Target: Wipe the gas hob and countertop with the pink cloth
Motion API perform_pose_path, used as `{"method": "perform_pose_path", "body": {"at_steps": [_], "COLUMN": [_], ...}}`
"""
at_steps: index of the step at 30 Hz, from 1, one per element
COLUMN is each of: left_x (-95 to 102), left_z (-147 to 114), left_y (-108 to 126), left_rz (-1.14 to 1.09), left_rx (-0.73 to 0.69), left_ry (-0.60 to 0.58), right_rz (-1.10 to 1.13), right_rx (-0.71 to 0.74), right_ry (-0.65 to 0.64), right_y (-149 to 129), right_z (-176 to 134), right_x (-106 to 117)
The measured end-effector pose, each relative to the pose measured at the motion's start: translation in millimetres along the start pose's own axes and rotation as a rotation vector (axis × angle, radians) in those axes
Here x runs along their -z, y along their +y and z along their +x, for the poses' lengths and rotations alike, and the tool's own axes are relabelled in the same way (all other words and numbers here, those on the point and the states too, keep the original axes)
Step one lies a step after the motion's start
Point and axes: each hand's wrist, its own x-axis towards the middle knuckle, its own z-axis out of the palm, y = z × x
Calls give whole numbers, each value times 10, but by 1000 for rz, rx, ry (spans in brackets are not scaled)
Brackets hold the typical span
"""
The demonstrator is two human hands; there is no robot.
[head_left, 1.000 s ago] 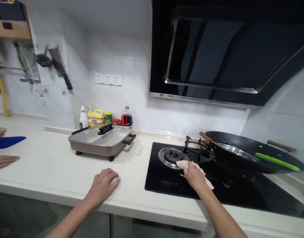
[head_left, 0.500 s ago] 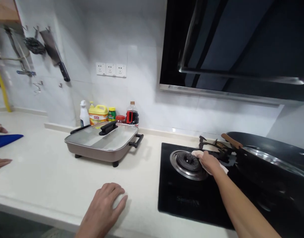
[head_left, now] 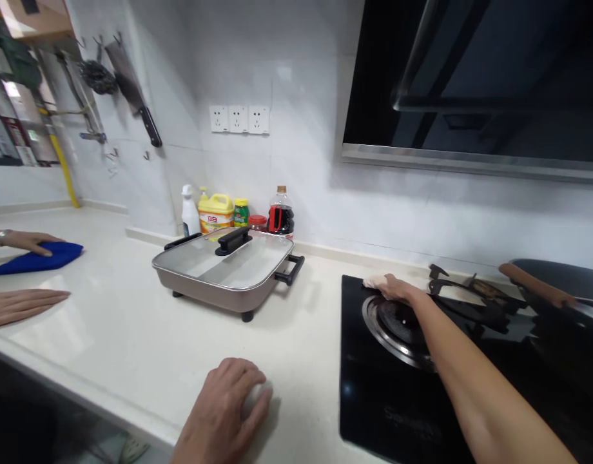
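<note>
My right hand (head_left: 396, 287) presses a crumpled white cloth (head_left: 374, 281) onto the back left corner of the black glass gas stove (head_left: 374, 386). Beneath that forearm lies the round burner (head_left: 398, 325) with its shiny metal ring, partly covered by the arm. My left hand (head_left: 231, 403) rests on the pale countertop (head_left: 296, 361) left of the stove, fingers loosely bent and thumb apart, holding nothing that I can see. Beyond it stands a rectangular electric pan (head_left: 214, 293) with a glass lid.
At the left, another person's hand (head_left: 28, 240) lies on a blue cloth (head_left: 55, 256), the other hand (head_left: 23, 306) flat on the counter. Bottles (head_left: 216, 212) line the wall. A large wok (head_left: 567, 277) and a pot rack (head_left: 470, 296) are at the right. A cleaver (head_left: 135, 90) hangs above.
My right hand has moved the white cloth from the burner's right side to the stove's back left corner. The view has turned left. The other person's hand is now on the blue cloth.
</note>
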Motion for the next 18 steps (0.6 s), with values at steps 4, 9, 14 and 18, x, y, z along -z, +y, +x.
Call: {"method": "perform_pose_path", "body": {"at_steps": [4, 9, 14, 18], "left_x": [-9, -42, -33, 0], "left_z": [-27, -58, -59, -49], "left_y": [-9, -22, 2, 37], "left_rz": [-19, -43, -76, -83], "left_rx": [53, 132, 209, 276], "left_ry": [-19, -42, -7, 22], "right_rz": [-6, -26, -96, -152], "right_rx": [119, 281, 329, 362], "right_ry": [-44, -67, -72, -54], "right_y": [-498, -1234, -1680, -1748], "right_z": [39, -56, -312, -755], "right_x": [-161, -416, -593, -610]}}
